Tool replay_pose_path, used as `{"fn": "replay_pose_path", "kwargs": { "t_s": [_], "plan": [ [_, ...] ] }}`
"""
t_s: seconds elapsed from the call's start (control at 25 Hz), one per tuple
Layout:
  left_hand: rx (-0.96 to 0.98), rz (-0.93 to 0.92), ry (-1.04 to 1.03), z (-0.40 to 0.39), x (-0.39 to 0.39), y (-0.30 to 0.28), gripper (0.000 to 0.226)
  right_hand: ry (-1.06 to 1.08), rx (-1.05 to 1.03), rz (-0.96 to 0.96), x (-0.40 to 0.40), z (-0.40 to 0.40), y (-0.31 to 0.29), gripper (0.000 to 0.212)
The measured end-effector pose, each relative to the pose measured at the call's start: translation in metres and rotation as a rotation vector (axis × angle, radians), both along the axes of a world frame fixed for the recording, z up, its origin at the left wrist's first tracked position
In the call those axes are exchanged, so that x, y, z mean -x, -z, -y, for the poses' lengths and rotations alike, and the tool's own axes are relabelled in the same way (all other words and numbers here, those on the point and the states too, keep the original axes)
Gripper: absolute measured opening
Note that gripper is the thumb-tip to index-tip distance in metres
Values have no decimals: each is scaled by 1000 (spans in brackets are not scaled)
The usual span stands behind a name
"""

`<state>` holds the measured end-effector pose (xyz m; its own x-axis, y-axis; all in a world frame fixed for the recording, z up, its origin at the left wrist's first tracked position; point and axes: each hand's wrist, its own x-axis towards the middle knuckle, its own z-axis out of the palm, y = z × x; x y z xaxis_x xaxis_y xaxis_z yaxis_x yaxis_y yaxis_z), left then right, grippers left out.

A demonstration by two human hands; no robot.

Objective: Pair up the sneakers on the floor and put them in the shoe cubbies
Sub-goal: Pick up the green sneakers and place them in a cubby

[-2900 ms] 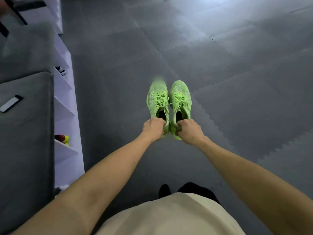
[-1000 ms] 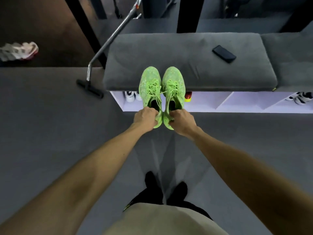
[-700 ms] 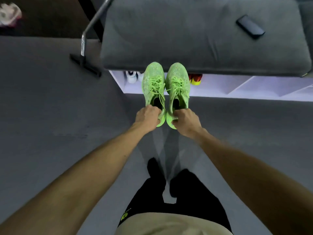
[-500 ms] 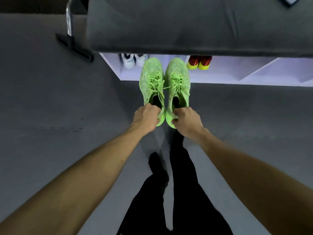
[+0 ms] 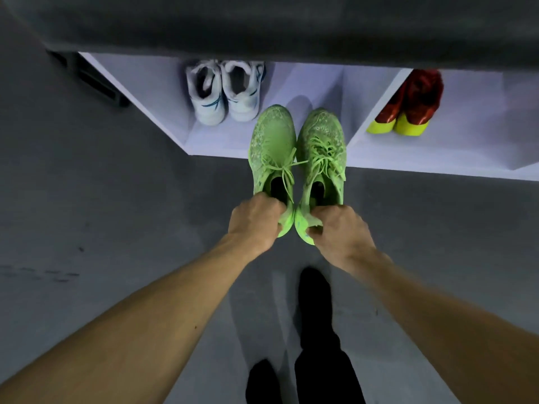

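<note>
Above the grey floor [image 5: 87,199], the left hand [image 5: 252,221] and right hand [image 5: 339,231] each pinch a lime-green sneaker [image 5: 272,150] by its heel collar; the soft, light knit probably sags, so heels suit. Toes reach the shoe cubby's front edge [image 5: 408,169], beside white sneakers [image 5: 226,93].

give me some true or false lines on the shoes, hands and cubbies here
1. Each hand holds one green sneaker by its heel. True: left hand grips the left green sneaker, right hand the right green sneaker.
2. The white pair lies on the floor. False: it stands in a cubby.
3. The red pair shares the white pair's cubby. False: a divider separates them.
4. The green toes point toward the cubbies. True.
5. The green sneakers are tied together, laces knotted. False: the laces hang loose.
</note>
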<state>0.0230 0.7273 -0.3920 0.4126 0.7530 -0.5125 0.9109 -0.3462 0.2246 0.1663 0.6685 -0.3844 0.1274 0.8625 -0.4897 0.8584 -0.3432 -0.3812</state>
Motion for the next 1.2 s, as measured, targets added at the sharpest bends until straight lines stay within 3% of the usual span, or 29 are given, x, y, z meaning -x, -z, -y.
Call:
{"fn": "replay_pose_path", "kwargs": {
  "t_s": [0.2,0.48,0.68,1.04,1.2],
  "plan": [
    [-123,24,35,-69,-24,88,20,2,-108,73,-24,-69,93,25],
    [-271,53,77,-154,-53,158,17,38,-234,99,-64,-154,159,20],
    [-284,143,54,-209,-70,162,28,42,-257,125,-70,-209,178,24],
    [-412,54,29,-268,-98,169,47,-200,-308,389,-104,-274,190,42],
    [-326,10,15,-250,-92,157,82,-162,-285,290,-108,-248,167,66]
  ]
}}
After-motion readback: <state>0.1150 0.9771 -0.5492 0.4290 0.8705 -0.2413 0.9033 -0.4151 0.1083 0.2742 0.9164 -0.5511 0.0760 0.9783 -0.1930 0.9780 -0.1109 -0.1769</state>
